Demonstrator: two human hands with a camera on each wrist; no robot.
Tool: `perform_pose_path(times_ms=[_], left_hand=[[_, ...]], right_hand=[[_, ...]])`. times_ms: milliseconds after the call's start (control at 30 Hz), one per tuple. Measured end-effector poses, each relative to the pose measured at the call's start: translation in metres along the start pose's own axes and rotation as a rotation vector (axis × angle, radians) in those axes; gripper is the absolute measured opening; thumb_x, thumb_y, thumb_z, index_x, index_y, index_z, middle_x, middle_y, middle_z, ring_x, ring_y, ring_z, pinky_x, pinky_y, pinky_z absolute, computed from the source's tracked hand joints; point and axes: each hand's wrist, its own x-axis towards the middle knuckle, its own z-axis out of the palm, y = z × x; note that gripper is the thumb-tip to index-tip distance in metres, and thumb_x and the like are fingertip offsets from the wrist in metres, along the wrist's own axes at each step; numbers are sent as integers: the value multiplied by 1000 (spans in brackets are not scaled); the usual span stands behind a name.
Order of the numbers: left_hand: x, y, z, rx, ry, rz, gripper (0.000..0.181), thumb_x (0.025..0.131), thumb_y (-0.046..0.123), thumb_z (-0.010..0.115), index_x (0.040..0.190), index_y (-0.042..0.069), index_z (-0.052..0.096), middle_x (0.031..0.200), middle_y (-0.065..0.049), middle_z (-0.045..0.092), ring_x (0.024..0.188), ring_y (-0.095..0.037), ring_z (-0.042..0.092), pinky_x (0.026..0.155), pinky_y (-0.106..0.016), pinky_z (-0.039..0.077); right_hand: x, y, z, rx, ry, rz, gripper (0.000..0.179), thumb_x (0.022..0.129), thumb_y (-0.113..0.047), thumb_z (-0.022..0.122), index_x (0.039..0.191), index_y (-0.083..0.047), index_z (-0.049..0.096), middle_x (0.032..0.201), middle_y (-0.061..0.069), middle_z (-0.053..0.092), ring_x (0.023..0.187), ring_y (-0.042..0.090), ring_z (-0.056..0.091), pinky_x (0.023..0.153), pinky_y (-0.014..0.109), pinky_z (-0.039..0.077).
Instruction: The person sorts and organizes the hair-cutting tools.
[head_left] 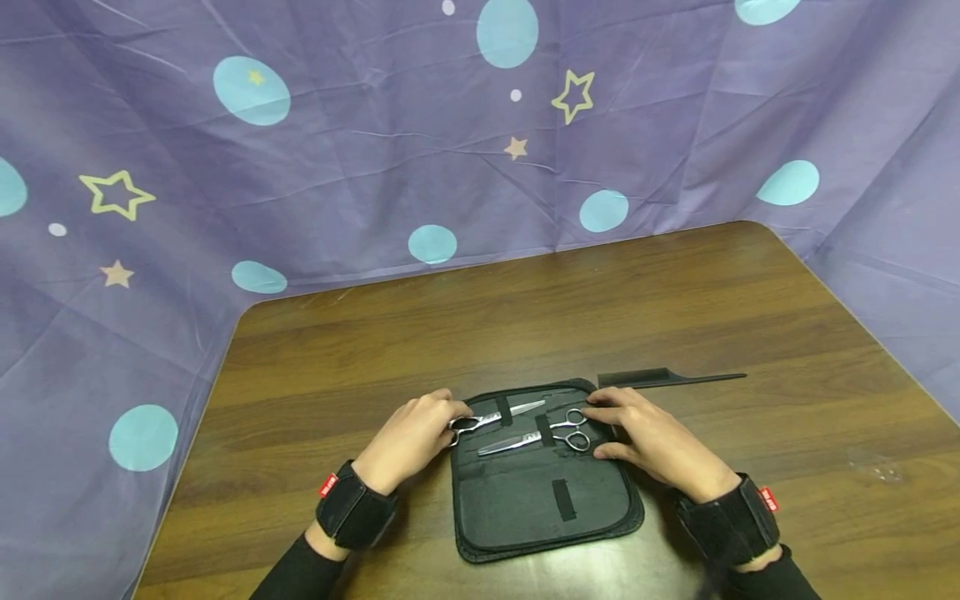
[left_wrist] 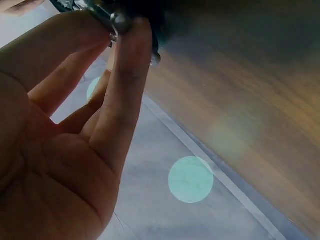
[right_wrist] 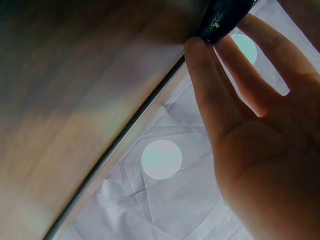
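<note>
An unfolded black case (head_left: 517,508) lies on the table with two silver scissors held under its elastic loops. My left hand (head_left: 415,432) pinches the ring handles of the upper scissors (head_left: 491,418) at the case's left edge. Shiny metal shows between thumb and fingertips in the left wrist view, where the hand (left_wrist: 65,160) fills much of the frame. The lower scissors (head_left: 525,440) point left, their rings close by my right hand (head_left: 651,429). That hand (right_wrist: 265,135) touches the case's right corner with fairly straight fingers, thumb at the edge (right_wrist: 222,22) in the right wrist view.
A black tail comb (head_left: 652,378) lies just behind the case, its thin tail pointing right. Small clear bits (head_left: 877,465) are on the wooden table (head_left: 337,350) at the right. A purple patterned cloth (head_left: 360,167) hangs around the back and sides.
</note>
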Motion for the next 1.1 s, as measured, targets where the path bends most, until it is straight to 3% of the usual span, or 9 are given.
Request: perform_pose_path(times_ms=[367,667,1100], left_hand=[[7,4,0,21,-18,-12,29,80,-4,77,107,9,77,92,-4,67,80,-17,67,62,-30,54],[13,7,-1,-7,-3,-9,30,79,-5,77,106,7,77,93,-6,69,83,-20,69,66,-33,56],[18,6,2,-74,-32,7,28,82,-1,77,108,7,76,97,-4,70,89,-19,67,74,-33,56]], right_hand=[[0,1,-1,-18,-6,-9,52,81,-26,80,126,-3,68,130,13,60,120,33,56,96,53,50],[0,0,-3,-32,11,-29,53,80,-25,81,126,-1,67,130,15,60,120,34,56,96,53,50],[2,0,1,-28,-5,-31,54,80,-25,81,126,-1,67,130,15,60,119,33,56,96,52,50]])
